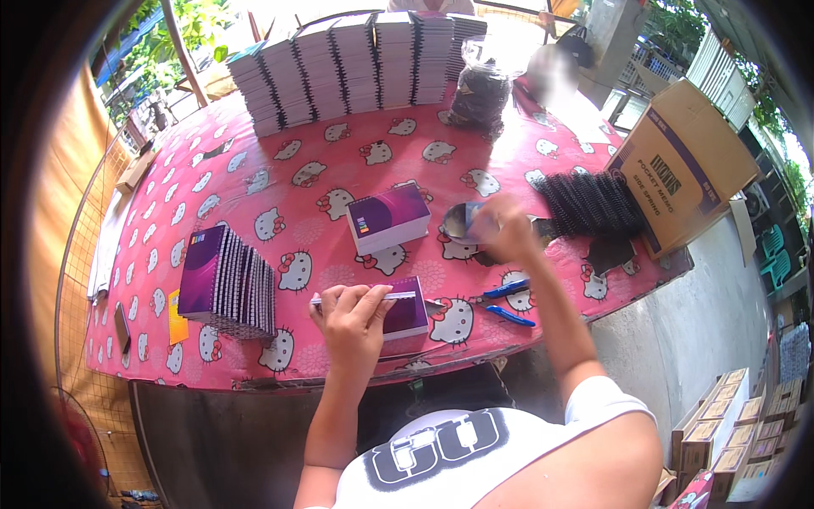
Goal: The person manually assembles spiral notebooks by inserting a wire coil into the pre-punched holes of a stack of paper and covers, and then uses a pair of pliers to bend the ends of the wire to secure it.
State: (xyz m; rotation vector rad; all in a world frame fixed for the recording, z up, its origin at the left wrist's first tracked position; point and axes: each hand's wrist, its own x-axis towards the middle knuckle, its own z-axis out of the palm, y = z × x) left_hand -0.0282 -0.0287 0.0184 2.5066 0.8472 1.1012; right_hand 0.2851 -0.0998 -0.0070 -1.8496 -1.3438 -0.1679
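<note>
My left hand (pixel 352 316) grips a thin memo pad (pixel 400 296), held on edge so its white page edges show. Beneath it lies a short stack of purple-covered memo pads (pixel 409 316). Off to the right, my right hand (pixel 511 231) is smeared by motion beside a small round container (pixel 459 221); whether its fingers hold anything cannot be made out. A second stack of purple memo pads (pixel 388 216) sits just beyond my left hand. Blue-handled pliers (pixel 509 288) lie on the table below my right hand, with another blue handle (pixel 510 316) nearer me.
Spiral-bound purple memo pads (pixel 227 284) are stacked at left, beside a yellow card (pixel 177 318). Black plastic coils (pixel 591 204) lie next to a cardboard box (pixel 678 161) at right. Tall notebook stacks (pixel 352 64) and a bag of black coils (pixel 481 95) stand along the back.
</note>
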